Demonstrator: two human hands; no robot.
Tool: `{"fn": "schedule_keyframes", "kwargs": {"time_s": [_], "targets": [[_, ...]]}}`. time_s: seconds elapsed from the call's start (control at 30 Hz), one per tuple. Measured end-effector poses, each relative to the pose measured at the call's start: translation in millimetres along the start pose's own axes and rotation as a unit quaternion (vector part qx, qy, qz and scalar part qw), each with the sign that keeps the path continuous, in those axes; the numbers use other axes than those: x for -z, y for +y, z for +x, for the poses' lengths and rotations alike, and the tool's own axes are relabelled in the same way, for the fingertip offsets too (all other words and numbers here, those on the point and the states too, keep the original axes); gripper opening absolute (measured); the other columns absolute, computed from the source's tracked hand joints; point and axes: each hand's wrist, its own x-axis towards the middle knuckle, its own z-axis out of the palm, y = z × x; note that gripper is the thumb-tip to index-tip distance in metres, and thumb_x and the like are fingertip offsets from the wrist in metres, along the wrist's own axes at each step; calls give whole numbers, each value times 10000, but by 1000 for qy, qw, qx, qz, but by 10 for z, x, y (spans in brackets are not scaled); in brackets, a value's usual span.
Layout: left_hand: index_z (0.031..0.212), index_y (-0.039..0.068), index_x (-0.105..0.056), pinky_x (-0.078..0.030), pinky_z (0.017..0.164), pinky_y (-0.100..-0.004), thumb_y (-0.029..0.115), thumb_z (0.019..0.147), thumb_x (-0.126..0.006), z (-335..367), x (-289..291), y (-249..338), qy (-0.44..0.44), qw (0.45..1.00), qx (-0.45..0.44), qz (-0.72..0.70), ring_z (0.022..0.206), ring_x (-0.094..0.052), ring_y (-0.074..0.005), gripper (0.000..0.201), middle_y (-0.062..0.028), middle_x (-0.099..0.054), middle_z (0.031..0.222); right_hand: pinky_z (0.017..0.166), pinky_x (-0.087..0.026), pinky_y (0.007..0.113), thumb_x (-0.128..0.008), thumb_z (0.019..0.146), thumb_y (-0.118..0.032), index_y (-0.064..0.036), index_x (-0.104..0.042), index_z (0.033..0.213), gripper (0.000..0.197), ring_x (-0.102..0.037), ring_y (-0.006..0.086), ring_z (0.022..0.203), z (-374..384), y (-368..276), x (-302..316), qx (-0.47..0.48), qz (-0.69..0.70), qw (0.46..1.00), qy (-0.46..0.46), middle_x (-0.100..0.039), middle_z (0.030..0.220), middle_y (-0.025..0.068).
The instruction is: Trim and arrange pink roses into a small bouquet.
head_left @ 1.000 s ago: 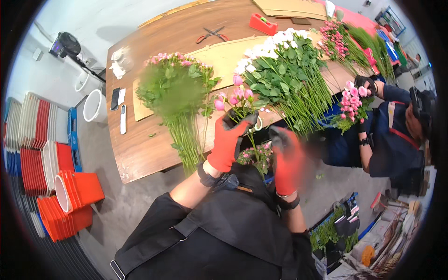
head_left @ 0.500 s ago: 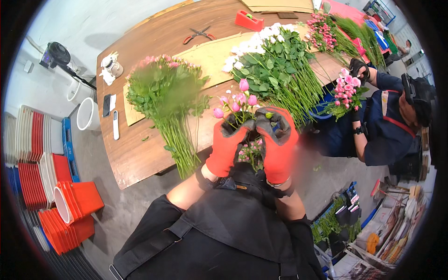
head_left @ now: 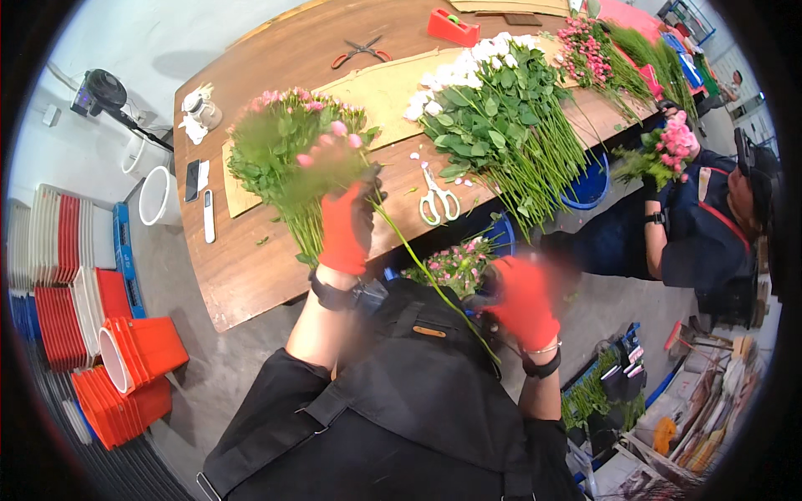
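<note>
A long green rose stem (head_left: 417, 265) with pink blooms is gripped in my left hand (head_left: 346, 230), gloved in red and black. Its blooms are held up over a bunch of pink spray roses (head_left: 276, 138) on the table, while the stem slants down across my black apron. My right hand (head_left: 526, 302), also gloved, is beside the lower part of the stem; its fingers are blurred and partly hidden. Beneath the table edge, between my hands, pink flowers (head_left: 455, 265) fill a blue bucket (head_left: 504, 236). White-handled scissors (head_left: 438, 200) lie near the table edge.
White roses (head_left: 493, 63) with long stems lie on the wooden table (head_left: 251, 288). Orange-handled scissors (head_left: 360, 53) and a red tape dispenser (head_left: 454, 27) are farther back. On the right, a co-worker (head_left: 702, 204) holds pink flowers. Orange buckets (head_left: 150, 355) stand on the left.
My hands have moved apart, the left going left and up with the rose stem, the right going down and right. The white-handled scissors on the table are now visible.
</note>
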Motion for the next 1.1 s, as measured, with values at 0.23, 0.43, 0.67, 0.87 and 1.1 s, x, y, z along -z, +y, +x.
{"fn": "schedule_keyframes", "kwargs": {"time_s": [0.23, 0.43, 0.67, 0.87, 1.1], "targets": [[1267, 7, -712, -582, 686, -314, 77, 1002, -679, 683, 550, -528, -24, 903, -217, 370, 767, -666, -154, 277, -27, -688, 935, 1101, -462, 381, -835, 855, -129, -41, -457, 1548, 794, -618, 312, 1304, -327, 129, -871, -214, 430, 859, -177, -613, 1443, 233], [1285, 61, -660, -569, 771, -326, 208, 1046, -668, 920, 512, -469, -7, 1000, 1, 16, 848, -664, -155, 281, -36, -708, 1022, 811, -544, 300, -707, 928, -77, -40, -623, 1395, 475, -684, 159, 897, -329, 594, -1559, -304, 487, 815, -84, -739, 1062, 103], [1337, 10, -633, -555, 936, -428, 161, 900, -729, 377, 936, -1078, -9, 796, -54, 603, 1079, -688, -367, 472, -223, -664, 1247, 735, -519, 326, -692, 930, -145, -30, -649, 1295, 385, -649, 185, 834, 622, 1032, -2363, -312, 422, 851, -2, -693, 978, 69], [1428, -35, -474, -594, 758, -501, 129, 928, -623, 200, 1503, -1546, 10, 599, -2, 801, 873, -711, -442, 546, -239, -633, 1129, 977, -466, 515, -788, 865, -331, -98, -621, 1362, 574, -571, 399, 1204, 881, 812, -2703, -171, 27, 985, 17, -626, 1298, 186], [1047, 71, -724, -554, 758, -468, 219, 914, -681, 297, 1495, -1382, -31, 825, 62, 561, 859, -727, -377, 203, -201, -742, 917, 971, -531, 381, -742, 928, -135, 7, -634, 1306, 418, -692, 295, 1103, 894, 705, -2678, -203, 224, 953, -25, -704, 1178, 156]]}}
